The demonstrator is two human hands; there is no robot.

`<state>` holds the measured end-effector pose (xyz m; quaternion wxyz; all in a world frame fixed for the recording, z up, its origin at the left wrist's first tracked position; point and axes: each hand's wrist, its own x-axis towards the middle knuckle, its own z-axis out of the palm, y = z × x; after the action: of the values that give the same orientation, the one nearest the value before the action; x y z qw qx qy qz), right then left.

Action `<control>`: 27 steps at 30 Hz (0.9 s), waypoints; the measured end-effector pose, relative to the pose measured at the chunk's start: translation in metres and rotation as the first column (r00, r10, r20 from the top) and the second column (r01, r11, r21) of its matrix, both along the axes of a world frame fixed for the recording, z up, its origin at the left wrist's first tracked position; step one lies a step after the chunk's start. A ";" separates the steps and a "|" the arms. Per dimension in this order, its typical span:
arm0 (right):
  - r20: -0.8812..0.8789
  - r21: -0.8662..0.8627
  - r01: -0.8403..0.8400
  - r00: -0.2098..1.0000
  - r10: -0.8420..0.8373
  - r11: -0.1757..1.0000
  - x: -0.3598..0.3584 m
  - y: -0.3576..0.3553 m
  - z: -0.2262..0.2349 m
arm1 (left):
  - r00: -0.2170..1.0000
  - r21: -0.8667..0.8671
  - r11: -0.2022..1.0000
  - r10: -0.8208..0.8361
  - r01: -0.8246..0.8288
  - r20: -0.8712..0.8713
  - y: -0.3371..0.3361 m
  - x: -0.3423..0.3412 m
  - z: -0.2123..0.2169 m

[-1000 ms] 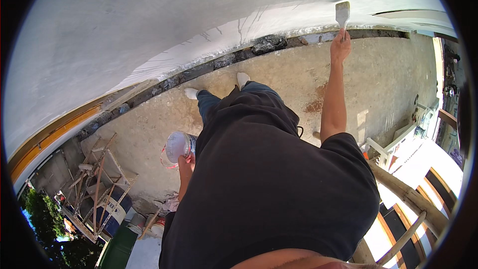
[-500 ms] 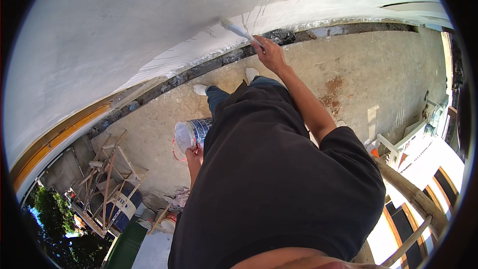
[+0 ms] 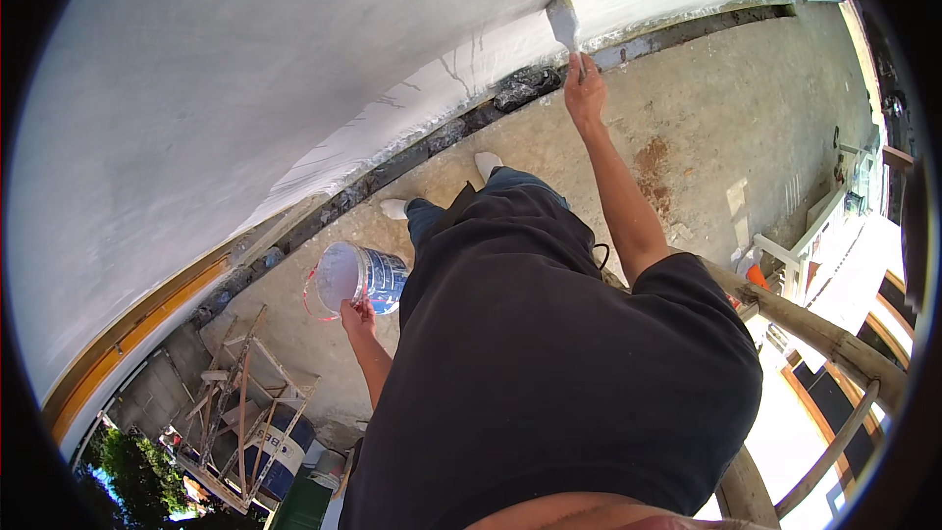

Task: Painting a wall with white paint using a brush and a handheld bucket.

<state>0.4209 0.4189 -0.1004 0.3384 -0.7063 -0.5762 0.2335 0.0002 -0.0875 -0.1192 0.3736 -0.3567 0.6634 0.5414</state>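
My right hand (image 3: pixel 586 88) is closed round the handle of a wide paintbrush (image 3: pixel 563 24), its bristles against the wall (image 3: pixel 294 59). Wet grey coating covers much of that wall, with drips running over the paler strip near its foot. At my left side, my left hand (image 3: pixel 357 317) grips the rim of a blue and white bucket (image 3: pixel 383 277), which is tilted and has a red handle hanging from it. Pale liquid or coating shows inside the bucket.
Rusty metal frames (image 3: pixel 240 402) and a blue drum (image 3: pixel 282 451) stand at the lower left. Wooden poles (image 3: pixel 824 339) and a white railing (image 3: pixel 814 231) are on the right. A dark gutter (image 3: pixel 446 135) runs between the wall and the concrete floor (image 3: pixel 706 108).
My right hand has swept the paintbrush rightward and farther along the wall. The bucket in my left hand has shifted left, a little away from my body.
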 end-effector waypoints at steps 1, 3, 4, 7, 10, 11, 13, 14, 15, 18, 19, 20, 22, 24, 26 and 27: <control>-0.028 0.026 -0.017 0.999 0.018 1.000 -0.023 -0.014 -0.004 | 0.999 -0.074 0.996 -0.043 0.041 -0.028 0.010 -0.004 -0.002; -0.146 -0.059 -0.061 0.988 0.052 0.996 -0.066 -0.043 0.001 | 0.996 -0.132 0.988 -0.084 0.078 -0.039 0.030 -0.002 0.000; -0.154 -0.076 -0.110 0.983 0.097 0.991 -0.080 -0.058 -0.001 | 0.985 -0.135 0.980 -0.157 0.147 -0.065 0.043 0.001 0.003; -0.118 -0.057 -0.219 0.970 0.211 0.974 -0.067 -0.059 -0.006 | 0.960 -0.115 0.962 -0.259 0.247 -0.104 0.072 0.008 0.009; 0.033 -0.037 -0.270 0.962 0.271 0.962 -0.020 -0.033 0.016 | 0.944 -0.054 0.956 -0.294 0.289 -0.148 0.086 0.019 0.009; 0.036 -0.054 -0.209 0.977 0.211 0.976 0.001 -0.017 0.016 | 0.935 -0.013 0.951 -0.307 0.310 -0.179 0.092 0.020 0.008; 0.052 0.025 -0.092 0.995 0.090 0.995 0.035 0.012 0.016 | 0.940 0.068 0.944 -0.313 0.324 -0.137 0.103 0.022 0.007; 0.136 0.025 -0.083 0.988 0.079 0.996 0.046 0.023 0.024 | 0.936 0.091 0.938 -0.321 0.336 -0.147 0.113 0.028 0.011; 0.217 0.025 -0.071 0.974 0.064 0.997 0.054 0.030 0.029 | 0.931 0.112 0.931 -0.329 0.348 -0.158 0.124 0.034 0.016; 0.204 0.026 -0.061 0.978 0.055 0.998 0.036 0.016 0.028 | 0.900 0.085 0.907 -0.390 0.412 -0.193 0.154 0.058 0.036; 0.136 0.048 -0.055 0.989 0.048 0.997 0.023 0.007 0.025 | 0.898 0.096 0.903 -0.395 0.419 -0.194 0.166 0.066 0.045; 0.081 -0.011 -0.071 0.994 0.071 0.997 0.007 -0.004 0.025 | 0.867 0.065 0.880 -0.448 0.471 -0.220 0.179 0.073 0.052; 0.002 -0.009 -0.099 0.995 0.099 0.995 -0.034 -0.027 0.015 | 0.808 0.042 0.829 -0.531 0.558 -0.255 0.197 0.080 0.056; -0.065 0.017 -0.167 0.984 0.168 0.986 -0.066 -0.053 0.009 | 0.785 0.031 0.809 -0.560 0.587 -0.264 0.210 0.087 0.061; -0.108 -0.084 -0.260 0.962 0.251 0.962 -0.075 -0.064 0.005 | 0.761 0.011 0.790 -0.587 0.613 -0.278 0.219 0.088 0.065; -0.114 -0.083 -0.257 0.962 0.247 0.963 -0.070 -0.060 0.006 | 0.745 0.021 0.770 -0.610 0.638 -0.271 0.221 0.088 0.066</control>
<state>0.3512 0.3590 -0.0948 0.3002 -0.6300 -0.6312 0.3385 0.0887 0.1335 -0.0528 0.4666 -0.0218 0.7541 0.4617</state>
